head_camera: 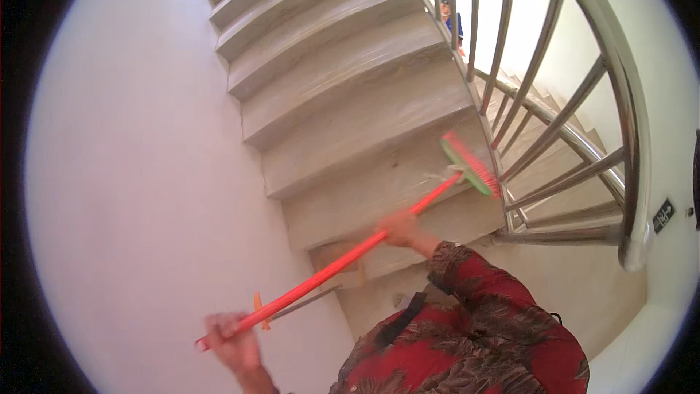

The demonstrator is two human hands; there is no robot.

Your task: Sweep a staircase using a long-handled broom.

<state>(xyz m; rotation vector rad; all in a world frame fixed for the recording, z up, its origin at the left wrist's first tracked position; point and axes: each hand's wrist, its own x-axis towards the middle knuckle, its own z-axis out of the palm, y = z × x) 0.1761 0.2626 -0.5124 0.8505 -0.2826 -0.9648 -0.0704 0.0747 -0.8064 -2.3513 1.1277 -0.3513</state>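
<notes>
Both my hands grip a broom by its red handle (328, 272), which runs slantwise across the view. My left hand (236, 339) is closed around the handle near its end, close to the white wall. Farther along, my right hand (403, 229) holds it nearer the brush. The broom head (469, 167), green with red bristles, is over a stair tread (377, 167) beside the railing's base; blur hides whether the bristles touch. Beneath the handle, a thin grey pole (306, 303) with an orange grip (259, 309) leads toward a brownish pan-like thing (334, 259), partly hidden.
Stone stairs (350, 85) rise ahead between the white wall (136, 175) and a metal railing (618, 93). Beyond the balusters, another flight (563, 175) and a person in blue (453, 22) are visible. An arrow sign (664, 216) hangs on the right wall.
</notes>
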